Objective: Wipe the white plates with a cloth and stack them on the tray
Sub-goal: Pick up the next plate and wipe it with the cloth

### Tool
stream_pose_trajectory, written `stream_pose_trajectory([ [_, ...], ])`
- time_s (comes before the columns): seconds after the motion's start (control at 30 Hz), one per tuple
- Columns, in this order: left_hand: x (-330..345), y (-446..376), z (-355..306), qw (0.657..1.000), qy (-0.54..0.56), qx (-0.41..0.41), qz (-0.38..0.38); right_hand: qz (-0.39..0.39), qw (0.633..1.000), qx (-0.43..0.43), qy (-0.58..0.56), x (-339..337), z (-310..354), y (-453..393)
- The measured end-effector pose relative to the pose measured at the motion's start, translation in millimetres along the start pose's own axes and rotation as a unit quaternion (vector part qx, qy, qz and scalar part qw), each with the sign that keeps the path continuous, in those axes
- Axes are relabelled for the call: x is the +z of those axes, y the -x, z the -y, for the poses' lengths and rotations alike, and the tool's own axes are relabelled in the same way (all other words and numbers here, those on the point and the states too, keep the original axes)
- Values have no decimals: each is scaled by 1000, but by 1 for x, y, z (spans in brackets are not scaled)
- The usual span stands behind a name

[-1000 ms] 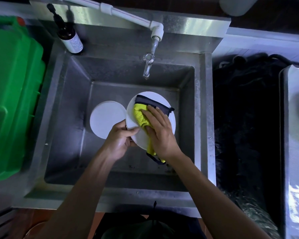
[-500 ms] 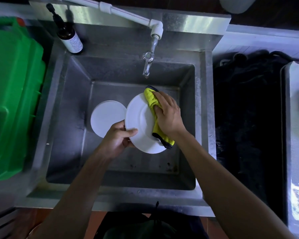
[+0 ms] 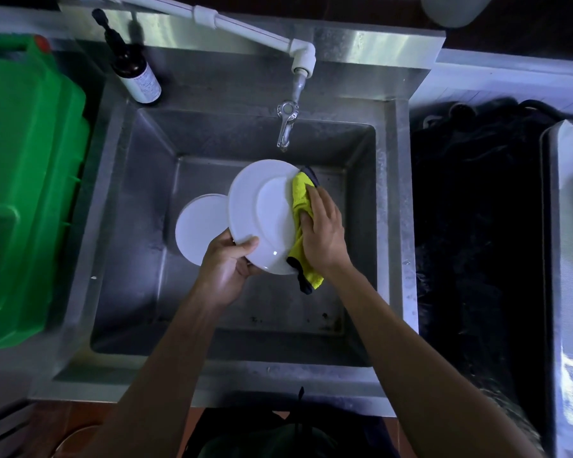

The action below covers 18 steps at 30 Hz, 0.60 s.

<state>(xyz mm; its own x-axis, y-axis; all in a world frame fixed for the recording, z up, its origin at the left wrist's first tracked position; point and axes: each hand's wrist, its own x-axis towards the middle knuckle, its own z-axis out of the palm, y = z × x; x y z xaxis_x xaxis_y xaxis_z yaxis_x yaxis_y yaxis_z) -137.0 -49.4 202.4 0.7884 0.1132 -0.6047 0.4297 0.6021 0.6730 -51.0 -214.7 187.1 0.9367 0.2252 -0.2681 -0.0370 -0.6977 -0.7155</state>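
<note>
Over the steel sink I hold a white plate, tilted with its face toward me. My left hand grips its lower left rim, thumb on the face. My right hand grips a yellow cloth with a dark edge and presses it against the plate's right rim. More white plates lie stacked on the sink floor, just left of the held one. A steel tray sits at the far right edge.
A tap hangs over the back of the sink, just above the plate. A dark pump bottle stands at the back left corner. A green plastic container fills the left side. Dark material lies between sink and tray.
My right hand has carried the cloth from the plate's middle across to its right rim. The plate has tilted and shifted slightly up and left in my left hand.
</note>
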Motion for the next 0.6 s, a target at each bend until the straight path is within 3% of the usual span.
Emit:
stream_pose_trajectory([
  [0.3, 4, -2, 0, 998, 45, -7, -49, -12, 999, -45, 14, 34, 26, 41],
  [0.6, 12, -8, -3, 986, 137, -20, -88, -74, 996, -49, -19, 55, 34, 62],
])
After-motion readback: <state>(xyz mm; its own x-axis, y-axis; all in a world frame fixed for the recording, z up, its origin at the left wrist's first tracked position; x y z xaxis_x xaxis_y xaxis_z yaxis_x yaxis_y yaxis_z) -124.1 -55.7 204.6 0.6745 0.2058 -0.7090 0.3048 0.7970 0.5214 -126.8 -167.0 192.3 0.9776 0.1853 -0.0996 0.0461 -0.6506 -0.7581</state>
